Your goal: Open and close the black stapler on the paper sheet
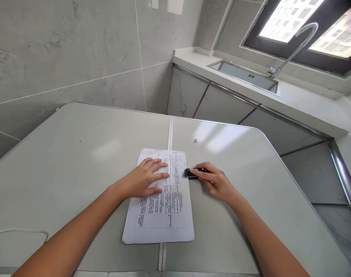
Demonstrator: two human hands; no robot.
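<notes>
A stack of printed paper sheets [161, 234] lies over the seam in the middle of the table, its text running sideways. My left hand [152, 177] rests flat on the upper left of the sheets with the fingers spread. In my right hand [217, 181] is a black stapler [191, 172], gripped with the fingers wrapped round it. The stapler's front end meets the right edge of the paper; whether the sheets sit between its jaws I cannot tell. Most of the stapler's rear is hidden by my fingers.
The pale table [227, 238] has a metal rim. Small staple-like bits [195, 141] lie beyond the paper. A white cord [22, 231] runs in at the left. Behind the table are a tiled wall [77, 50], a counter with a sink [241, 73] and a curved faucet [296, 48].
</notes>
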